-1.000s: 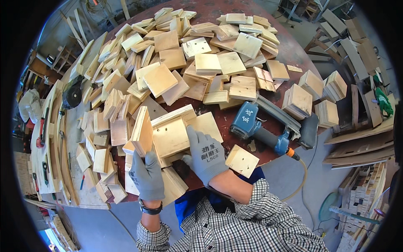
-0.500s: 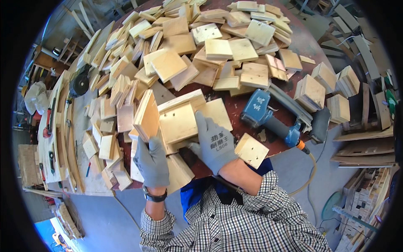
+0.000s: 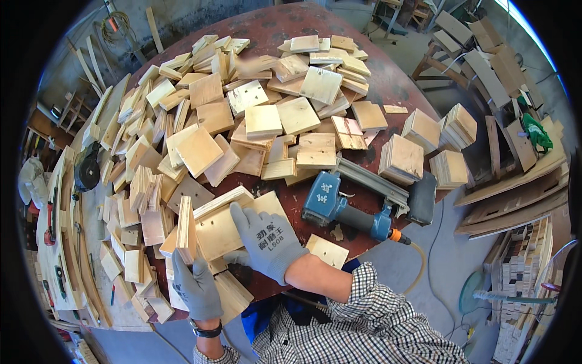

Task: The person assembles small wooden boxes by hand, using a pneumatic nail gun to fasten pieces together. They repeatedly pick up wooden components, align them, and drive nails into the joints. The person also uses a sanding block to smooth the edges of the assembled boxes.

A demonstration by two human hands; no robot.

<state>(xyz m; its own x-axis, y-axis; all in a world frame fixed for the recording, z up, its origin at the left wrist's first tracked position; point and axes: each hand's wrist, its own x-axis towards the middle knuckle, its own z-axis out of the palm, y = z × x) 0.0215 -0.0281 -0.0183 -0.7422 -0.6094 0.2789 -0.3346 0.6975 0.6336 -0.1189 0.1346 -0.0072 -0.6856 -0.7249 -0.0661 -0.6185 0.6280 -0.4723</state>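
Observation:
My left hand point(image 3: 197, 288), in a grey glove, is closed on the lower end of a square plywood block point(image 3: 187, 227) that stands upright, its layered edge showing. Against its right side lies a larger pale wooden block point(image 3: 215, 235). My right hand point(image 3: 270, 242), gloved alike, grips that one, forefinger along its face and thumb at its near edge. Part of another square piece point(image 3: 271, 203) shows beyond my right knuckles. Below the hands, more blocks point(image 3: 231, 297) lie at the table's near edge.
A heap of square wooden blocks point(image 3: 260, 121) covers the far part of the dark red table point(image 3: 267, 30). To the right lie a blue nail gun point(image 3: 345, 209) with a yellow hose point(image 3: 418, 261), and several block stacks point(image 3: 401, 159). Hand tools point(image 3: 51, 224) lie on boards at left.
The upright block in my left hand has turned from showing its broad face to nearly edge-on. My right hand stays on the larger block. The whole view has shifted, moving the scene leftward.

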